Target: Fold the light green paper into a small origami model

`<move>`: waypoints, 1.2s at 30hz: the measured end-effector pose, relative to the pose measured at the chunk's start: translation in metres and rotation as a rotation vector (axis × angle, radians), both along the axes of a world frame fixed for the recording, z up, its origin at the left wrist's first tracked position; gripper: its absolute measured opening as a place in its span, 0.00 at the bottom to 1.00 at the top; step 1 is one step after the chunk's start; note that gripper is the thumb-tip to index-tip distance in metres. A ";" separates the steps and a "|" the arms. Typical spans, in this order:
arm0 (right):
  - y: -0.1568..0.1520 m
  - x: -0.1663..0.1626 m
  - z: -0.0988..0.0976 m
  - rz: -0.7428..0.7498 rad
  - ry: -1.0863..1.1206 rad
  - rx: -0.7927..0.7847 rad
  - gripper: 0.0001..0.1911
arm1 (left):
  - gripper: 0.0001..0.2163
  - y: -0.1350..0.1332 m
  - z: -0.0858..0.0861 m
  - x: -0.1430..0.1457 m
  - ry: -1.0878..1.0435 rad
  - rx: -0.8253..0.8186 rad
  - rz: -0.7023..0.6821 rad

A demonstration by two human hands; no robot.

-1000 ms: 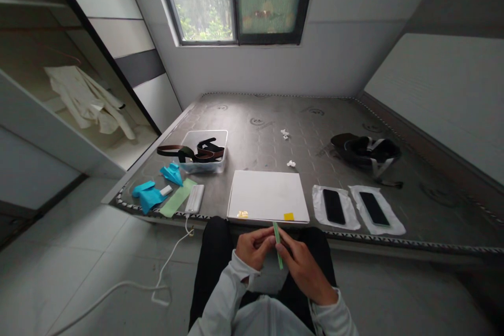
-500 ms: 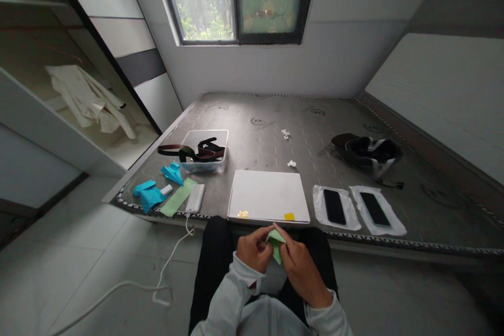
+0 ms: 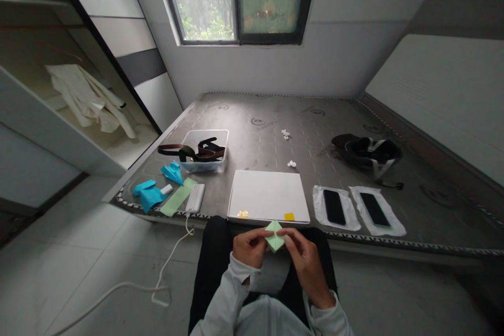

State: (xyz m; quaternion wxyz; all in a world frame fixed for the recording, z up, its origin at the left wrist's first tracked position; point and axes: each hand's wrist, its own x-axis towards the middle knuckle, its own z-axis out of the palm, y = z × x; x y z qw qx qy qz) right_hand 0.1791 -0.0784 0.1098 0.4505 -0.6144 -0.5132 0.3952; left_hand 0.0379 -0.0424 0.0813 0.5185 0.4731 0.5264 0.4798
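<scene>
In the head view we see our left hand [image 3: 249, 247] and right hand [image 3: 305, 258] pinching a folded green paper [image 3: 274, 236] between fingertips, above our lap, just before the edge of the grey mattress [image 3: 275, 131]. A white board [image 3: 268, 195] lies just beyond it.

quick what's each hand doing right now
Left hand: closed, fingers pinching the left side of the green paper.
Right hand: closed, fingers pinching the right side of the same paper.
</scene>
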 end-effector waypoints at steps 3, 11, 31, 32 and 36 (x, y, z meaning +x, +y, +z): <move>0.002 0.001 -0.003 -0.058 0.081 -0.044 0.21 | 0.07 -0.002 0.001 -0.002 -0.046 0.058 -0.066; 0.004 0.002 -0.001 -0.056 0.018 -0.059 0.18 | 0.13 -0.001 0.003 -0.003 -0.016 -0.011 -0.065; 0.005 0.002 -0.004 -0.411 0.299 0.044 0.16 | 0.24 0.008 0.000 -0.007 -0.336 -0.158 0.339; 0.006 0.003 -0.004 -0.422 0.298 0.047 0.16 | 0.24 0.008 0.002 -0.007 -0.375 -0.164 0.349; 0.004 0.002 -0.004 -0.412 0.295 0.050 0.16 | 0.23 0.008 0.008 -0.003 -0.482 -0.152 0.372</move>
